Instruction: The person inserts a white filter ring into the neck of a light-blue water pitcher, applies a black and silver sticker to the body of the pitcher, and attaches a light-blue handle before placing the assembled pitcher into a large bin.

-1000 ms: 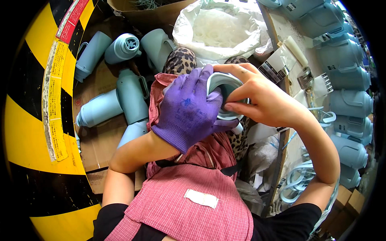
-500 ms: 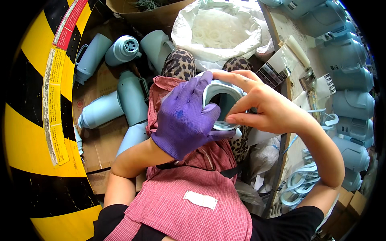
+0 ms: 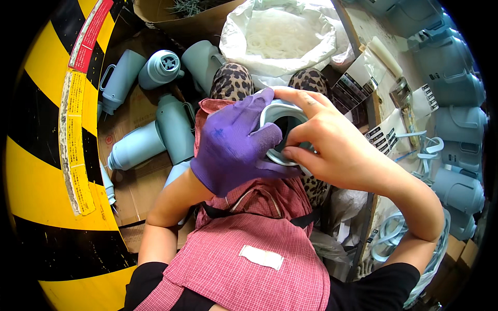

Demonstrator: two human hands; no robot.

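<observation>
Above my lap, a light blue flask casing (image 3: 282, 108) is held with its round mouth turned up toward me. My left hand (image 3: 231, 142), in a purple knitted glove, is closed around its left side, thumb bent over the rim. From the right, my bare right hand (image 3: 337, 142) reaches across the mouth, its thumb and bent fingers at the inner edge and the forefinger stretched along the far rim. Whether those fingertips pinch any small part inside is hidden. Both hands cover most of the casing's body.
Several blue and green flask casings (image 3: 174, 127) lie on cardboard at left, beside a yellow-and-black striped barrier (image 3: 39, 155). Ahead stands a white bag (image 3: 231, 39) of translucent rings. A bench (image 3: 358, 20) at right carries label sheets (image 3: 358, 80), pale blue strips (image 3: 386, 236) and stacked casings (image 3: 459, 124).
My right thumb and fingers have moved up and further over the casing's mouth. My left thumb has risen along the rim. The whole view has shifted slightly.
</observation>
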